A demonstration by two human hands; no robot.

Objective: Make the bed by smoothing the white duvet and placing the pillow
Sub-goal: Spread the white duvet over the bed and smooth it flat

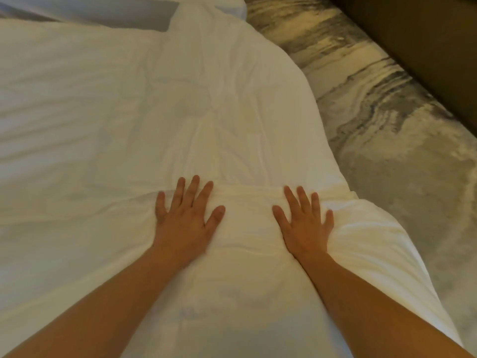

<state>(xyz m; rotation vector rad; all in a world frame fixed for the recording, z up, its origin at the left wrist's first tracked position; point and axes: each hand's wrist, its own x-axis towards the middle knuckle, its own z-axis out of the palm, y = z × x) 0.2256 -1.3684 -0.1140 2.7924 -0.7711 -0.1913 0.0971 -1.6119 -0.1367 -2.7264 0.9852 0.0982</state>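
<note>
Smoothing is the step in hand. The left hand [187, 218] and right hand [304, 223] lie flat on the duvet [103, 112] near its right edge, fingers spread and straight, palms pressing, gripping nothing. At their fingertips a raised fold [247, 193] crosses the duvet. Beyond it the cloth is creased, up to a bunched far end. The next move likely calls for an even forward push to flatten that fold. No pillow shows. Patterned carpet [387, 130] lies right of the duvet.
</note>
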